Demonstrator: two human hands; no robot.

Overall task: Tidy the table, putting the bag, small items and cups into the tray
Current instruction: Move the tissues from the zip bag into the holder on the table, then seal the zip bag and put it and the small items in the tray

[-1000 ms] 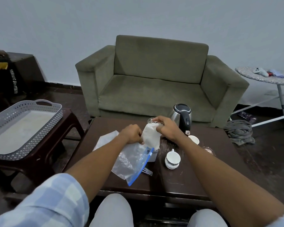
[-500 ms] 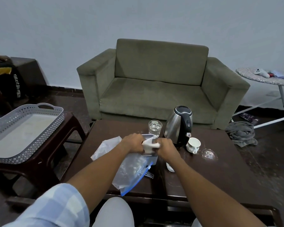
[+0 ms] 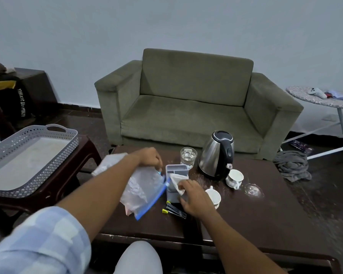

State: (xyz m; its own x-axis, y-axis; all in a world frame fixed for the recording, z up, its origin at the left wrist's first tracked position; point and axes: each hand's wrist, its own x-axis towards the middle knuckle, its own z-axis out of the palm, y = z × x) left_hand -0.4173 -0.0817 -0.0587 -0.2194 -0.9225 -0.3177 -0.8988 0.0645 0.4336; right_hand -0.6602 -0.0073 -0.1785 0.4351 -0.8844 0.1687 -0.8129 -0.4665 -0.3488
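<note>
Left forearm covers part of the clear blue-zip plastic bag (image 3: 141, 191). Right hand (image 3: 194, 200) hides the grey plastic holder's (image 3: 175, 171) lower end. Grey perforated tray (image 3: 53, 155) cut off at left edge.

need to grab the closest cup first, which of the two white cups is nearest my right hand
The white cup just beside the right hand, at the table's front. The other white cup stands farther back, next to the kettle.

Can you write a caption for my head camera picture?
Left hand lifts the zip bag; right hand holds a white packet.
</note>
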